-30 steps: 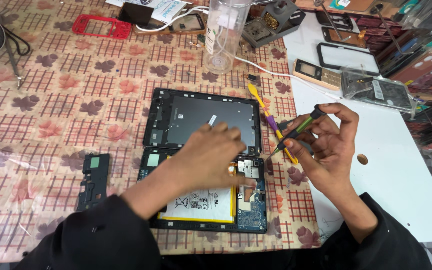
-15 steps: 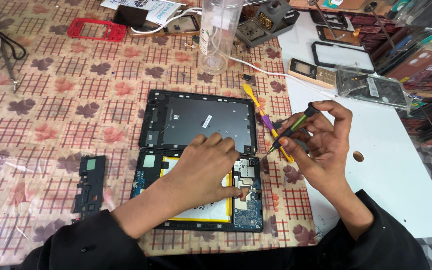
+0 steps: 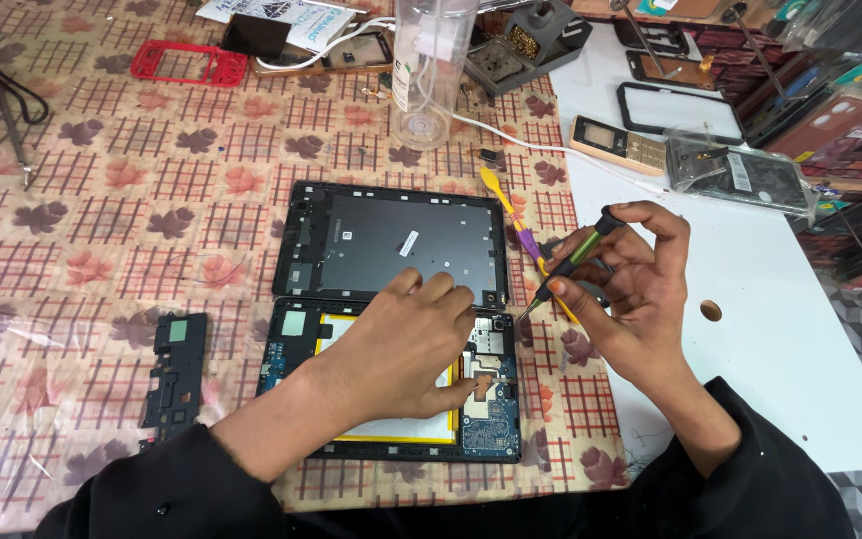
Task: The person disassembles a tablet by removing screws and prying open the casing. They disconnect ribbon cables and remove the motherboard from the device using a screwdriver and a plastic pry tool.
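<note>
Left hand point(image 3: 406, 344) lies flat, fingers spread, on the opened tablet point(image 3: 391, 379) at the counter's point(image 3: 102, 200) near edge. Right hand point(image 3: 626, 279) pinches a small screwdriver point(image 3: 566, 265) beside it. Risk: the tip could slip and gouge the exposed circuit board point(image 3: 491, 399)

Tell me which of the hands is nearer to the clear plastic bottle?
Right. The right hand holds a screwdriver below-right of the clear plastic bottle; the left hand rests lower, on the opened tablet.
</note>
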`<action>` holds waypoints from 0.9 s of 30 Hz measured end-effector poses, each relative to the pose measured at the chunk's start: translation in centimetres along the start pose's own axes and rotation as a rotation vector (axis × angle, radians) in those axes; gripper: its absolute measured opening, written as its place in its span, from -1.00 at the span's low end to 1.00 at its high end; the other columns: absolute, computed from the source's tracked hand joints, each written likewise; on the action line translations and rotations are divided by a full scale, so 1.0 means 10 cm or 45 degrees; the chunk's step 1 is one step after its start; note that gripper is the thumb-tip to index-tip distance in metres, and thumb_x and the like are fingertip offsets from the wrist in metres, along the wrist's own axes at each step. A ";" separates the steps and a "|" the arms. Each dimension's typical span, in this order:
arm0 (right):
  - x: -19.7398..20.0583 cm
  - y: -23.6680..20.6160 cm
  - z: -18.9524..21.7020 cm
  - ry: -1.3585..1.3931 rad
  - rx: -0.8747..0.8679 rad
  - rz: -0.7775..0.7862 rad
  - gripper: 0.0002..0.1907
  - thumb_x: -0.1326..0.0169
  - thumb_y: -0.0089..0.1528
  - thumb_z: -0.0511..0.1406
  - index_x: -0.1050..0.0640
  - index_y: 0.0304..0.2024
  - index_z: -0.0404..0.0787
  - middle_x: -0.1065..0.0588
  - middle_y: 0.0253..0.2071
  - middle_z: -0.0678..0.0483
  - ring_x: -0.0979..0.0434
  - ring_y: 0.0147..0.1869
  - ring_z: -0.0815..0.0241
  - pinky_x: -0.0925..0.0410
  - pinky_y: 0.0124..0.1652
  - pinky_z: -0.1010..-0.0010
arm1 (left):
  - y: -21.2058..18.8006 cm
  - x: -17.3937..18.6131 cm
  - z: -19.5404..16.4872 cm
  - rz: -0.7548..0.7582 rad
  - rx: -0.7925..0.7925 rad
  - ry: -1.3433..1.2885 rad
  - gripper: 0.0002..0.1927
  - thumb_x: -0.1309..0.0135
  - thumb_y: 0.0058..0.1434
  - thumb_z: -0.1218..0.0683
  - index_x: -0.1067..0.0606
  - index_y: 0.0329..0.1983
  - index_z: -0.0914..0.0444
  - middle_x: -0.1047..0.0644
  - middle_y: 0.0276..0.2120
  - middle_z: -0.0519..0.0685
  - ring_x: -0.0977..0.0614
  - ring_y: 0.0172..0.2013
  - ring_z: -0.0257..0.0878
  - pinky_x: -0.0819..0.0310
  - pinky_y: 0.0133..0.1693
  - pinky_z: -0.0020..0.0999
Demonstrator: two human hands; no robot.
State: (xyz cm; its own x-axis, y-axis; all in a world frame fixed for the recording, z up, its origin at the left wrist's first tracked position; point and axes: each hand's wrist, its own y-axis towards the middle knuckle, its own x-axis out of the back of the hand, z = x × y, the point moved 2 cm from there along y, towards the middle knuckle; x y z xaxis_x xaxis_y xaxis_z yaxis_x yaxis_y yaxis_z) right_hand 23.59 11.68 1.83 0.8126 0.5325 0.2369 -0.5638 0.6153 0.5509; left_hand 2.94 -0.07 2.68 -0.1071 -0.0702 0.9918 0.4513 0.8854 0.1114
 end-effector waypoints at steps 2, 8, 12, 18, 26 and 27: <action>0.01 -0.01 0.00 0.019 0.005 0.022 -0.25 -0.14 0.26 -0.62 -0.06 0.32 -0.11 -0.46 0.04 -0.12 -0.57 0.14 0.15 -0.56 0.09 0.31 | -0.01 -0.03 0.00 -0.077 -0.048 0.026 -0.50 -0.18 0.14 -0.20 -0.58 -0.36 0.38 -0.52 -0.29 0.04 -0.51 -0.13 -0.05 -0.37 -0.10 -0.09; -0.16 -0.17 0.05 0.281 0.102 0.251 -0.21 -0.24 0.20 -0.59 -0.11 0.30 -0.10 -0.50 0.00 -0.13 -0.65 0.06 0.11 -0.63 0.04 0.27 | -0.08 -0.03 0.18 -0.324 -0.115 -0.214 -0.65 -0.23 0.10 -0.07 -0.62 -0.16 0.25 -0.56 -0.15 -0.03 -0.54 -0.05 -0.08 -0.38 -0.05 -0.12; -0.30 -0.31 0.08 0.224 0.145 0.304 -0.22 -0.26 0.18 -0.61 -0.14 0.27 -0.12 -0.47 0.04 -0.16 -0.61 0.10 0.09 -0.60 0.06 0.27 | -0.10 -0.04 0.26 -0.287 -0.074 -0.458 -0.68 -0.28 0.09 -0.09 -0.65 -0.15 0.14 -0.58 -0.10 -0.08 -0.54 0.02 -0.11 -0.36 0.04 -0.13; -0.21 -0.32 0.09 0.129 0.140 0.308 -0.24 -0.27 0.19 -0.59 -0.15 0.27 -0.13 -0.49 0.02 -0.11 -0.63 0.10 0.14 -0.59 0.04 0.30 | -0.11 -0.10 0.15 -0.267 -0.121 -0.573 -0.71 -0.30 0.06 -0.11 -0.66 -0.22 0.10 -0.54 -0.01 -0.03 -0.52 0.08 -0.09 -0.32 0.10 -0.09; -0.17 -0.33 0.08 0.080 0.135 0.318 -0.27 -0.25 0.19 -0.59 -0.17 0.27 -0.16 -0.49 0.02 -0.11 -0.61 0.13 0.13 -0.57 0.10 0.29 | -0.07 -0.14 0.14 -0.223 -0.061 -0.605 -0.69 -0.32 0.01 -0.14 -0.64 -0.25 0.08 -0.52 -0.02 -0.06 -0.50 0.09 -0.11 -0.28 0.11 -0.06; -0.17 -0.34 0.08 0.082 0.142 0.319 -0.27 -0.24 0.19 -0.59 -0.17 0.27 -0.16 -0.49 0.02 -0.11 -0.61 0.13 0.13 -0.57 0.10 0.29 | -0.07 -0.15 0.14 -0.223 -0.055 -0.607 -0.68 -0.33 0.00 -0.14 -0.64 -0.24 0.07 -0.52 -0.02 -0.06 -0.49 0.09 -0.11 -0.28 0.10 -0.06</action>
State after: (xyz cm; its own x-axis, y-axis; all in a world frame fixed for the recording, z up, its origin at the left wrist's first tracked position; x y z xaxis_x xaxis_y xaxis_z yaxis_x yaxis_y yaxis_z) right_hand 24.21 8.23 0.19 0.6369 0.6980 0.3274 -0.7233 0.3940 0.5671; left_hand 1.50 0.03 1.06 -0.5722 0.0105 0.8201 0.4254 0.8587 0.2859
